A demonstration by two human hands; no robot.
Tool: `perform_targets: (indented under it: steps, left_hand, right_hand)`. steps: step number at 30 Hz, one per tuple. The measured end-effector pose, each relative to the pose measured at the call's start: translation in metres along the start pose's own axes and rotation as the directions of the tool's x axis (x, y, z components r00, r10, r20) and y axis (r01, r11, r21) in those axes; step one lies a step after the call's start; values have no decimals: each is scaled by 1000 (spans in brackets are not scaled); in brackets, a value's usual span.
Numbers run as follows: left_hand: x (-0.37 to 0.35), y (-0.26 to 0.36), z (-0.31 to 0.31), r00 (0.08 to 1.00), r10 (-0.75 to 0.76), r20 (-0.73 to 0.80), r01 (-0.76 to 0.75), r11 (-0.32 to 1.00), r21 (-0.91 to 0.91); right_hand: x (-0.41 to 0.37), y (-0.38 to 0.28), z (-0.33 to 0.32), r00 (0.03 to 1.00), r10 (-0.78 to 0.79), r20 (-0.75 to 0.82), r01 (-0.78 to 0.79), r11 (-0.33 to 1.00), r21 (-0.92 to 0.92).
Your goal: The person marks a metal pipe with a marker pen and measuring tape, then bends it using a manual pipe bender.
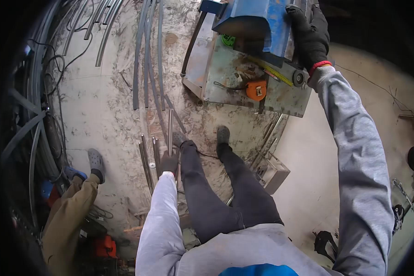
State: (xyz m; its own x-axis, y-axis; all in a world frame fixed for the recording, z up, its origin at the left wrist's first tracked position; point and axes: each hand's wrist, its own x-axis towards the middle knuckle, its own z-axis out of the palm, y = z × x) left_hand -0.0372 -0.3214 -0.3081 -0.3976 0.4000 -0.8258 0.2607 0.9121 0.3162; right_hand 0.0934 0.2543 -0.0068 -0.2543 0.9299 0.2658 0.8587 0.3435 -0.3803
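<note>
My left hand (pixel 169 163), in a dark glove, is closed around the lower end of a shiny metal tube (pixel 170 129) that points forward from my fist. My right hand (pixel 312 37), in a black glove with a red cuff, is up on the right side of a blue machine cover (pixel 250 20). Its thumb lies against the cover, and the other fingers are partly out of sight. Below the cover is a dirty metal machine table (pixel 227 87). An orange tape measure (pixel 256 90) sits there, near a yellow measuring strip (pixel 279 76) and a small dark wheel (pixel 298 78).
Long grey metal strips (pixel 145 55) lie on the stained floor ahead. Short tubes (pixel 147 163) lie beside my left hand. Another person's legs (pixel 71 202) are at the left, near stacked metal profiles and cables. A metal box-like piece (pixel 277 173) stands by my right leg.
</note>
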Motion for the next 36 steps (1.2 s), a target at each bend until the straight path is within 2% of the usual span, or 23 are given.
perform_targets:
  steps: [1, 2, 3, 5, 6, 8, 9, 11, 14, 15, 17, 19, 21, 23, 24, 25, 27, 28, 30, 31, 32, 33, 36]
  left_hand:
    - [-29, -17, -11, 999, -25, 25, 23, 997, 75]
    - [-58, -24, -24, 1000, -7, -16, 8, 996, 94]
    - [-104, -25, -53, 979, 126, -159, -109, 988, 110]
    - [-137, 4, -95, 998, -63, 22, 66, 981, -182]
    - [-152, 23, -108, 987, -132, 94, 161, 852, -498]
    - [-180, 76, -157, 950, -100, 296, 308, 465, -830]
    - [-186, 87, -172, 927, -55, 370, 373, 216, -902]
    - [-192, 113, -205, 872, 288, 395, 432, -75, -899]
    - [-208, 157, -252, 832, 519, 195, 263, -60, -963]
    - [-221, 191, -268, 842, 535, 69, 106, -38, -994]
    - [-229, 225, -288, 917, 385, 100, 48, 142, -989]
    - [-248, 279, -316, 852, 519, -69, -397, 555, -731]
    - [-240, 315, -333, 815, 515, -265, -571, 790, -221]
    - [-223, 343, -356, 551, 694, -464, -664, 701, 260]
    - [-217, 364, -379, 426, 789, -443, -696, 599, 396]
    - [-212, 388, -400, 304, 866, -397, -701, 486, 522]
    - [-188, 434, -412, 409, 660, -630, -871, 488, -55]
    - [-187, 473, -419, 455, 598, -660, -885, 384, -262]
    - [-151, 529, -438, 497, 616, -611, -828, 126, -546]
    - [-116, 552, -450, 460, 698, -549, -765, -2, -644]
    - [-87, 581, -453, 448, 743, -497, -741, -2, -671]
    - [-61, 606, -454, 447, 779, -440, -714, 14, -700]
    - [12, 676, -429, 503, 779, -373, -656, 63, -752]
  right_hand:
    - [-2, -7, -1, 994, -67, -86, 60, 995, -80]
    - [0, -15, -8, 999, 30, 29, -31, 999, 39]
    - [0, 15, 12, 1000, 22, -19, -25, 984, -178]
    - [3, 18, 16, 996, 64, -60, -70, 992, -108]
    - [5, 20, 16, 994, 104, 34, -98, 986, -135]
    - [5, 6, 12, 989, 145, 41, -137, 979, -150]
    - [4, 1, 7, 981, 185, 55, -172, 968, -184]
    - [3, -16, -8, 964, 263, 48, -250, 950, -184]
    - [8, -26, -20, 925, 347, 152, -322, 932, -167]
    - [9, -27, -23, 916, 364, 171, -330, 923, -199]
    - [12, -21, -22, 913, 372, 166, -345, 923, -172]
    - [8, -26, -24, 916, 348, 201, -307, 928, -209]
    - [5, -32, -31, 895, 371, 250, -325, 923, -207]
    - [-25, -37, -25, 938, 345, -16, -341, 932, 126]
    - [-43, -59, -56, 960, 280, -5, -264, 909, 324]
    - [-63, -86, -91, 976, 219, -1, -189, 840, 509]
    - [-123, -113, -78, 980, 106, 171, -200, 595, 779]
    - [-146, -124, -62, 971, 120, 206, -237, 588, 774]
    - [-185, -140, -10, 647, 180, 741, -750, -26, 661]
    - [-200, -135, 34, 635, 203, 746, -757, -33, 653]
    - [-216, -124, 85, 403, 147, 903, -801, -422, 425]
    - [-230, -120, 115, 171, -14, 985, -670, -735, 106]
    - [-212, -117, 173, -120, 227, 966, -395, -904, 164]
